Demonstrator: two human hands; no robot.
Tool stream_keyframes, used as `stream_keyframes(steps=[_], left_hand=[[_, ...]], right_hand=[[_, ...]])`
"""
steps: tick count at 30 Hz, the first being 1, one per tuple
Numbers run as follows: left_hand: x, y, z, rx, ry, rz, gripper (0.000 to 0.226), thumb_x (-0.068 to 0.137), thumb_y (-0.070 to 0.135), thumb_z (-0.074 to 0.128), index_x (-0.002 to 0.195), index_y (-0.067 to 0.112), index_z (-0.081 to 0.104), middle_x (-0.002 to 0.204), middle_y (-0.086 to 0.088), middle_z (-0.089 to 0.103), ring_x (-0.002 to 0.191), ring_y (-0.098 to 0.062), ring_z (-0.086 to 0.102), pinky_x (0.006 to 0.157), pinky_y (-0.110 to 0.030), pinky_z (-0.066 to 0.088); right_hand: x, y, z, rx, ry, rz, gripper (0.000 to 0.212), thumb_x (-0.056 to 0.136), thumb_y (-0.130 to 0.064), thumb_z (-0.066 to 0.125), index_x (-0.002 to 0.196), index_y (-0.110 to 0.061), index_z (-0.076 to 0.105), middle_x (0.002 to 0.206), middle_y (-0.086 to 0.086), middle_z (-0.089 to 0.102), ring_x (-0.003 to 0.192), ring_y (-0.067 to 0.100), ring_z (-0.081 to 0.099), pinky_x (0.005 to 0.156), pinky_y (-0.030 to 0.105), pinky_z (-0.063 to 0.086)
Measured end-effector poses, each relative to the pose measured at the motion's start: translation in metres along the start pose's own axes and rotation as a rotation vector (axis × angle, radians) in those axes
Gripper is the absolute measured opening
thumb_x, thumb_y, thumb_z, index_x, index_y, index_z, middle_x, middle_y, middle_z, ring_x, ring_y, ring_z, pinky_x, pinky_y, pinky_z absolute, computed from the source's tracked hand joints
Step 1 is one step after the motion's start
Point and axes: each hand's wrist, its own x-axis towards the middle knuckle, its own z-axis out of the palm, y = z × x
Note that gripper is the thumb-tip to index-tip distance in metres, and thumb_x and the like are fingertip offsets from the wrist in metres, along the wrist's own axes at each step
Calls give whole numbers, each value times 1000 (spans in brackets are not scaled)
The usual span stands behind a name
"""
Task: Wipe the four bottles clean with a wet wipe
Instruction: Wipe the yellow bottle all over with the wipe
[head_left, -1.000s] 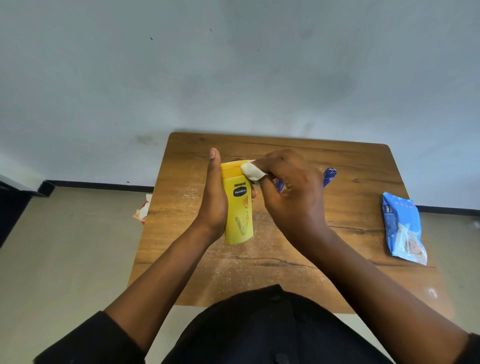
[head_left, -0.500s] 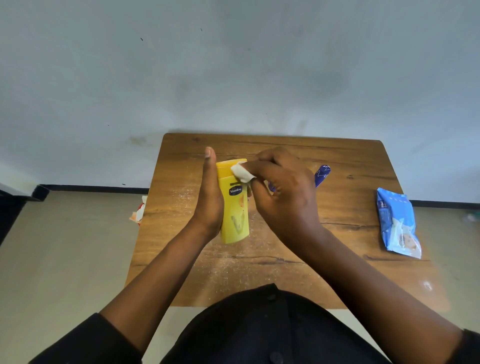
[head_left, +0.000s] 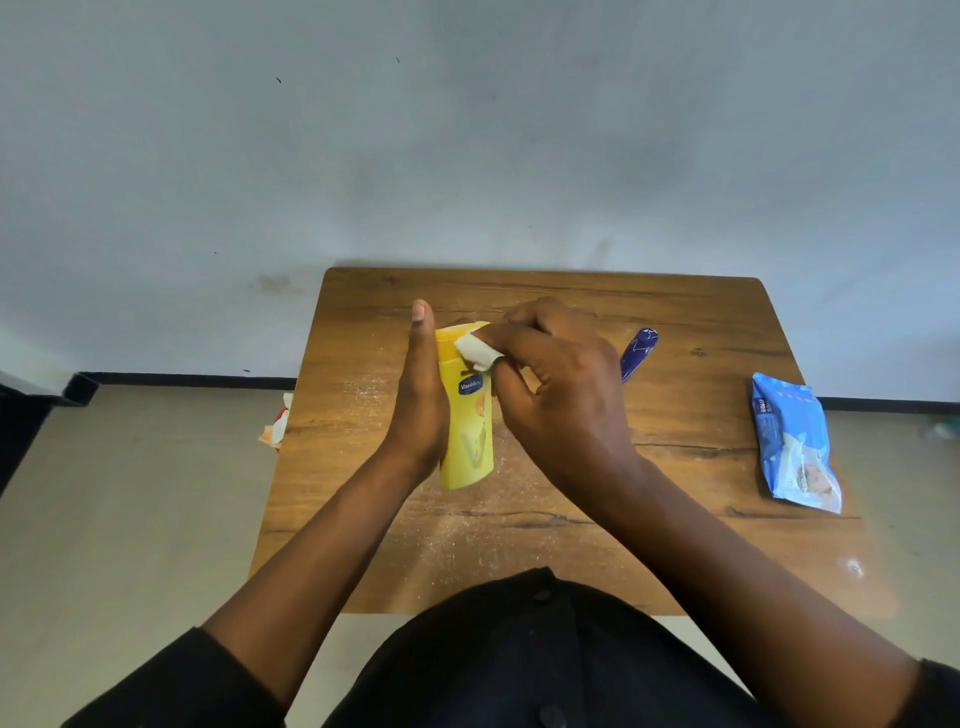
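Nearest the camera: dark shirt (head_left: 519, 670) with buttons, both forearms reaching forward over the wooden worktop (head_left: 691, 467). Fine white dust scattered on the wood in front of the body and to the left.

Left hand (head_left: 423, 410) grasps the yellow bottle (head_left: 470, 441) from its left side, palm flat against it, thumb pointing up along the edge; the fingers on the far side are hidden. Bottle is held above the worktop, roughly upright, tilted slightly, blue oval label facing the camera, lower end toward the body.

Right hand (head_left: 563, 395) has fingers curled, pinching a small folded white wipe (head_left: 477, 353) between thumb and fingertips. Wipe is pressed on the bottle's upper front, just above the label, touching the yellow surface near the top end.

Behind the right hand, a dark blue bottle (head_left: 640, 351) pokes out, mostly hidden by the knuckles; cannot tell if it lies or leans.

Far right side of the worktop: blue pack of wipes (head_left: 792, 441) lying flat, well apart from both hands.

Left of the worktop, at its edge: white and orange packaging (head_left: 278, 428), partly hidden, seemingly on the floor.

Beyond: pale grey wall (head_left: 467, 130), dark skirting strip along its base.
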Motion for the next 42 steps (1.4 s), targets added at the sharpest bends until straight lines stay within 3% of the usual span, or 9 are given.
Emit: stream_keyframes(steps=[4, 10, 13, 16, 20, 25, 34, 39, 42], left_hand=[[-1, 2, 1, -2, 8, 23, 90, 94, 78, 24, 113, 6, 73, 115, -29, 71, 108, -48, 65, 96, -54, 50], [-1, 4, 9, 18, -36, 37, 73, 104, 63, 19, 94, 11, 68, 77, -6, 71, 79, -19, 73, 67, -27, 59], [-1, 6, 5, 76, -10, 98, 85, 102, 73, 17, 100, 5, 69, 86, -16, 72, 88, -30, 73, 77, -40, 60], [1, 6, -4, 173, -95, 259, 106, 82, 96, 25, 104, 2, 69, 89, -23, 68, 79, -42, 69, 74, -47, 59], [2, 10, -16, 420, -204, 585, 89, 76, 97, 38, 100, 15, 64, 84, -7, 62, 58, -31, 64, 55, -53, 57], [0, 14, -23, 695, -154, 829, 77, 83, 88, 45, 92, 15, 68, 77, 1, 63, 69, -24, 61, 59, -49, 48], [-6, 11, -30, 863, -184, 805, 68, 79, 86, 59, 85, 18, 67, 74, 9, 63, 63, -14, 58, 54, -37, 43], [-14, 11, -26, 901, -199, 797, 65, 76, 83, 63, 99, 23, 75, 78, 28, 57, 63, 5, 52, 60, -18, 35], [-12, 12, -25, 914, -189, 791, 65, 75, 83, 65, 99, 24, 75, 77, 21, 63, 63, -1, 58, 56, -26, 42]], right_hand=[[0, 6, -3, 22, 10, 62, 21, 92, -1, 71, 108, -8, 82, 99, 4, 72, 86, 13, 65, 67, 24, 52], [0, -15, 2, 41, 58, -76, 21, 86, 5, 73, 102, -5, 82, 93, 9, 72, 83, 20, 68, 67, 27, 52], [3, -11, -1, 84, 52, -51, 24, 87, 5, 73, 105, -7, 82, 95, 6, 73, 85, 16, 67, 68, 31, 54], [10, 2, -13, 147, 15, 81, 24, 91, 1, 73, 109, -12, 82, 96, 0, 73, 85, 11, 65, 69, 33, 56], [27, 10, -31, 177, -144, 133, 25, 95, -3, 71, 112, -17, 82, 98, -4, 75, 89, 10, 68, 73, 32, 59], [30, 2, -43, 192, -342, 56, 21, 96, -10, 72, 112, -19, 82, 99, -7, 75, 89, 7, 67, 70, 15, 54], [25, 0, -56, 205, -559, -53, 15, 91, -18, 81, 106, -20, 83, 99, -5, 73, 88, 10, 68, 69, 24, 58], [23, 8, -50, 207, -450, 82, 15, 92, -14, 80, 106, -18, 82, 98, -8, 75, 88, 9, 70, 73, 35, 61], [20, 9, -48, 260, -430, 163, 15, 91, -13, 80, 105, -18, 82, 97, -8, 76, 87, 11, 71, 74, 38, 61]])
